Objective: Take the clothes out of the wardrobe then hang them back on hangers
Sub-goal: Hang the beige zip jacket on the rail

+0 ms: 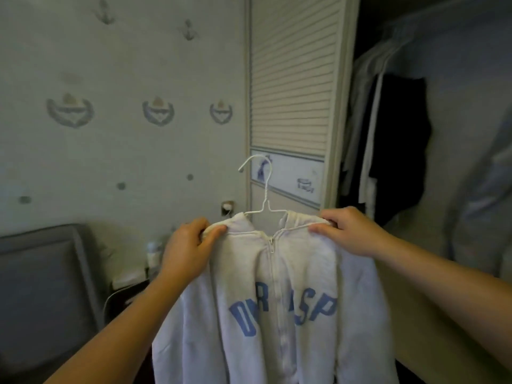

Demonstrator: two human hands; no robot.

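- A person holds a pale zip-front hoodie (pixel 277 300) up on a white wire hanger (pixel 265 189), just left of an open wardrobe (pixel 363 23).
- The left hand (pixel 191 245) takes the garment's left shoulder: its grip is pinched on a fold of fabric, thumb on the near side and fingers curled over the top.
- The right hand (pixel 349 231) does the same at the right shoulder, its grip pinching the cloth and a thin pale cord or wire along the top edge.
- The hanger's 2 arms disappear under the fabric on either side of the neck opening. Its hook stands clear above, curving to the left.
- The hoodie hangs straight down between both forearms. The zip is closed to the neck, and large blue block letters cross the chest, partly lost in folds.
- Inside the wardrobe, hanging clothes (pixel 399 148) show as a dark garment beside several white ones, well behind the right hand.
- A louvred door (pixel 293 79) stands folded back between the wardrobe and a wall papered with anchors and crests (pixel 158 112).
- A grey padded chair back (pixel 41 273) fills the lower left corner; a blurred bottle (pixel 153 250) sits beside it.
- Pale, blurred fabric (pixel 476 162) fills the right edge.
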